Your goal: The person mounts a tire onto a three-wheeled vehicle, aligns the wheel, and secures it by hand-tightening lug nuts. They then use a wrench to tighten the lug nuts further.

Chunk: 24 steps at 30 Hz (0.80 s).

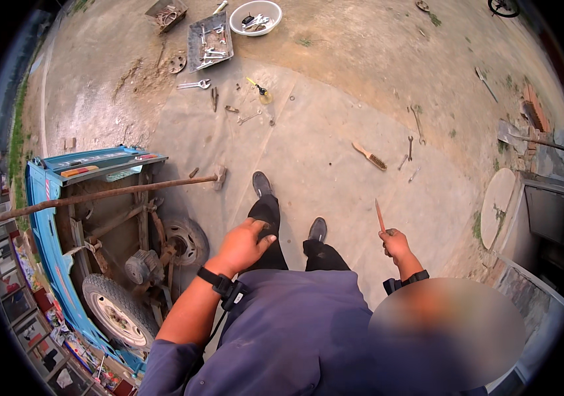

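My left hand [247, 245] is over my left thigh, thumb apart from the fingers, with nothing visible in it. My right hand [397, 244] is closed round the lower end of a slim, reddish-brown pointed rod [379, 214], which tilts up and away from me. Its exact kind does not show. Ahead of that hand a wooden-handled wire brush [369, 157] lies on the ground. Beside the brush are a dark wrench [410, 148] and a longer wrench [418, 124]. A long-handled hammer [117, 193] leans across the tipped blue vehicle [43, 191] on my left.
The vehicle's underside shows a wheel [118, 310]. Farther off are a tray of wrenches [193, 49], a white basin [235, 23], an adjustable wrench [196, 84] and a yellow-topped spray bottle [265, 96]. A shovel [511, 134] and a round board [497, 208] stand at the right.
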Tool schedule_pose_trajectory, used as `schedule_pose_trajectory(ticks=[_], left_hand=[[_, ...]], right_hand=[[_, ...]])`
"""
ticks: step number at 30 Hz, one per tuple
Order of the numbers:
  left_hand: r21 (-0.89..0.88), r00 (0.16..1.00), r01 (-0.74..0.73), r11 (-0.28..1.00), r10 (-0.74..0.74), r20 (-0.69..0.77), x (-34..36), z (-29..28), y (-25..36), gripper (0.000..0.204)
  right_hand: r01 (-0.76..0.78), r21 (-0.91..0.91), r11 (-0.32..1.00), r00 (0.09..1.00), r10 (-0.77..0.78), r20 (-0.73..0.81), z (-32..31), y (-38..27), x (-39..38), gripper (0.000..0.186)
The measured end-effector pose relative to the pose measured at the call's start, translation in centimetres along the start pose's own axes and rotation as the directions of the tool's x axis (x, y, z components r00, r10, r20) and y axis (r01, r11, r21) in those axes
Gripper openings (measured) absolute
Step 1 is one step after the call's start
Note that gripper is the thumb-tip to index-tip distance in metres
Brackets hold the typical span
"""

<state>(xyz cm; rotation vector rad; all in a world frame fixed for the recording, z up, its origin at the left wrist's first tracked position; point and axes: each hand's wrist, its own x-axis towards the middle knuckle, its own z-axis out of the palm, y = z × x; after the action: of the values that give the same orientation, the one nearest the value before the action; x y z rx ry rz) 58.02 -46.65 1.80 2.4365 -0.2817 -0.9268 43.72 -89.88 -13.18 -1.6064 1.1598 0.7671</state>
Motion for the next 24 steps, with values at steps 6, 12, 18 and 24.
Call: schedule_pose_trajectory(ticks=[6, 12, 18, 24], left_hand=[[-0.04, 0.996, 0.079, 0.996, -0.077, 0.056, 9.1, -6.3, -4.8, 0.041], [-0.061, 0.989, 0.122, 0.991, -0.116, 0.095, 20.9, -11.6, -12.4, 0.038], [0.053, 0.981, 0.128, 0.99, -0.134, 0.14, 31.7, -12.1, -20.1, 0.033], [0.064, 0.982, 0.129, 0.99, -0.136, 0.134, 42.5, -7.6, -24.1, 0.028]], right_hand=[[-0.021, -0.054, 0.998, 1.0, 0.022, 0.02, 4.0, -9.1, 2.5, 0.034], [-0.051, -0.19, 0.98, 0.996, 0.063, 0.059, 9.8, -19.0, 6.0, 0.038], [0.003, -0.439, 0.898, 0.992, 0.053, 0.115, 15.1, -28.4, 12.6, 0.05], [0.187, -0.576, 0.796, 0.981, -0.125, 0.147, 18.0, -29.9, 23.9, 0.045]])
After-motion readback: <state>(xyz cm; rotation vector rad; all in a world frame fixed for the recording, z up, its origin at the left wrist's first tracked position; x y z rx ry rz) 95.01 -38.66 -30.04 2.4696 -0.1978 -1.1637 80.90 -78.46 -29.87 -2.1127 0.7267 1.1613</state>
